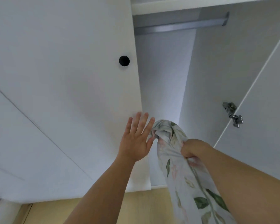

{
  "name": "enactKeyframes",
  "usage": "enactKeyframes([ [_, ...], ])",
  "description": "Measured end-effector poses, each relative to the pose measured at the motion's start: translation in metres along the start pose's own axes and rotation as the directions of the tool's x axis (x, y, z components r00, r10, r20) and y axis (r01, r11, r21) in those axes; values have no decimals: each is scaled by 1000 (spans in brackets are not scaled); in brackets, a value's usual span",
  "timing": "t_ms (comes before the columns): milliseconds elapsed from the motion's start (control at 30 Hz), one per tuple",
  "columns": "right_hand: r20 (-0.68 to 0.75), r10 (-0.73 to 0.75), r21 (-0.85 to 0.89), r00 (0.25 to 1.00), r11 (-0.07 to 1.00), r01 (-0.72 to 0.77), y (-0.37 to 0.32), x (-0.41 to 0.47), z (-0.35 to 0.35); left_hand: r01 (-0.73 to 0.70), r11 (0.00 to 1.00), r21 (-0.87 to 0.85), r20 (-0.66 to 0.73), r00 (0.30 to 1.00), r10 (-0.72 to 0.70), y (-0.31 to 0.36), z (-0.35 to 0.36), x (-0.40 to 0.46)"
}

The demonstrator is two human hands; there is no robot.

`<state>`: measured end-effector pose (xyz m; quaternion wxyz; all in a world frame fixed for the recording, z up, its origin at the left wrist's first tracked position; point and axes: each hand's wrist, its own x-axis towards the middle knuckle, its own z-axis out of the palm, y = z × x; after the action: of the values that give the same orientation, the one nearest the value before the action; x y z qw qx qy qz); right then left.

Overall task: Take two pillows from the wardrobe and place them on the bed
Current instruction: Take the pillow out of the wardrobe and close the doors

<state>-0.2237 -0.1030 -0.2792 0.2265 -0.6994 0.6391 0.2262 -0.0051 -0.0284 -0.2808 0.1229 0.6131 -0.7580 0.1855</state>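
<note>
Pillow: a floral pillow (181, 167), pale cloth printed with green leaves and pink blooms, hangs in front of the open wardrobe (165, 78); its bunched top corner is level with the lower part of the opening, and the rest trails down past the bottom edge of the picture.
Right hand: the right hand (192, 150) is closed in a fist around a gathered fold of the pillow, fingers curled tight into the cloth, just below the bunched corner.
Left hand: the left hand (137, 139) is flat and spread, fingers apart, palm toward the closed wardrobe door (63, 78) near that door's right edge; the thumb side is just beside the pillow's bunched corner, and whether it touches cannot be told.
Closed door: white, with a round black knob (124, 60) near its right edge, well above the left hand.
Wardrobe inside: white walls; a grey hanging rail (181, 24) runs across under the top shelf.
Open door: a white door (265, 102) stands swung out at the right, with a metal hinge (232, 113) on its inner edge.
Floor: a light wooden floor (144, 206) shows below the wardrobe's bottom edge, between the two forearms.
</note>
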Motion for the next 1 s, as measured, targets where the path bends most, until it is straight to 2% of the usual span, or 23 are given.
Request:
enactKeyframes([
  [133,5,63,86,998,994,-63,24,-6,13,-72,996,-57,57,996,75,17,14,17],
  [233,38,123,251,992,959,-129,48,-16,30,-177,981,-76,86,979,183,30,27,30],
  [300,52,164,291,985,941,-172,64,-25,43,-232,967,-104,93,966,242,42,33,39],
  [500,192,320,197,928,914,-356,115,-66,89,-395,892,-218,60,907,416,113,36,50],
  [667,278,365,251,888,865,-434,166,-109,125,-545,802,-245,30,822,568,190,30,40],
  [767,294,338,254,894,874,-414,189,-141,141,-653,718,-242,-17,742,670,235,21,32],
  [867,335,359,270,871,849,-454,205,-173,159,-752,613,-243,-82,646,759,280,3,30],
  [1000,461,442,397,769,672,-624,231,-219,183,-843,485,-231,-207,530,822,338,-31,28],
])
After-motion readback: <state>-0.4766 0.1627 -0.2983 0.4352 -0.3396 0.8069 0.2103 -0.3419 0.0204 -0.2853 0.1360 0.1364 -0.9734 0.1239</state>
